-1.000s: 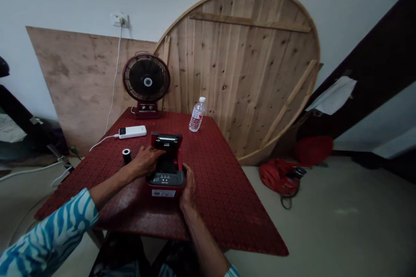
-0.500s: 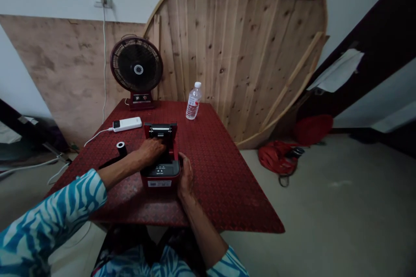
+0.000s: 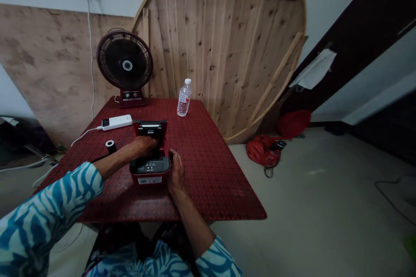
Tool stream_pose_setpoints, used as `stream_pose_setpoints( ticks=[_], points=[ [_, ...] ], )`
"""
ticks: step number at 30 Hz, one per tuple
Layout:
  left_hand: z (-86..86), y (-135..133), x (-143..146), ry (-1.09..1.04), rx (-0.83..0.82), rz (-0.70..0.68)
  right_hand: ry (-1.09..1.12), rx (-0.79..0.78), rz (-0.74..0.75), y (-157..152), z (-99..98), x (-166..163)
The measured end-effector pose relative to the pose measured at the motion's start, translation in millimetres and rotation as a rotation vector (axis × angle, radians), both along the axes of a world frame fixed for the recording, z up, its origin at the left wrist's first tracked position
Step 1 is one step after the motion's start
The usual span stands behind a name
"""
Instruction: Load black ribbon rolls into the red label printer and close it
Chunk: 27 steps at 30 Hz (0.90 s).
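Observation:
A small red printer sits on the red table with its lid standing open. My left hand reaches down into the open paper bay, fingers curled and partly hidden inside. My right hand lies flat against the printer's right side, steadying it. A small black roll core stands on the table to the left of the printer.
A white power bank with a cable lies behind the printer. A dark red desk fan and a water bottle stand at the table's far edge. Wooden boards lean on the wall. A red bag lies on the floor, right.
The view has shifted so everything sits further left and lower. My left hand has gone from the printer's left edge into the open bay. The right hand stays at the printer's side.

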<state>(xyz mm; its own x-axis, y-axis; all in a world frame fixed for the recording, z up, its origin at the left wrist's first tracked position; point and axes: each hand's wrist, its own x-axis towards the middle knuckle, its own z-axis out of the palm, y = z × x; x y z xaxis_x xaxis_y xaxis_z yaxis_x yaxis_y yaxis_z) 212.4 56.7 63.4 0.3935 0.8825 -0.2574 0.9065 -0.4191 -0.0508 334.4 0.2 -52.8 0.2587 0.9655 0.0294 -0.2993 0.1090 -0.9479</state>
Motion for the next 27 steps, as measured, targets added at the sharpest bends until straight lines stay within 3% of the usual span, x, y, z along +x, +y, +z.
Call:
stream_pose_setpoints(
  ticks=[5,7,9,14,16,19,21,24,27],
  points=[
    [13.9,-21,-10,-0.071,0.103,0.011,0.039,-0.005,0.015,0,-3.2,0],
    [19.3,-29,-19,-0.252,0.163,0.000,0.067,-0.011,0.010,1,-4.6,-1],
    [21.5,-38,-29,-0.577,0.144,-0.015,0.124,-0.027,0.000,4,-4.7,-1],
    [9.8,-64,-39,-1.346,-0.340,0.042,0.206,0.043,-0.088,2,13.8,11],
    [2.2,-75,-34,-1.509,-0.470,0.099,0.158,0.125,0.009,-7,30.6,21],
    [-7.4,-85,-24,-1.640,-0.523,0.143,0.011,0.179,0.315,-26,58.0,38],
    [-13.3,-86,-19,-1.658,-0.508,0.134,-0.077,0.177,0.440,-38,71.3,46],
    [-23.2,-85,-12,-1.618,-0.447,0.092,-0.202,0.209,0.460,-50,78.1,53],
    [-30.1,-89,-7,-1.558,-0.396,0.030,-0.344,0.252,0.360,-55,73.9,53]
  ],
)
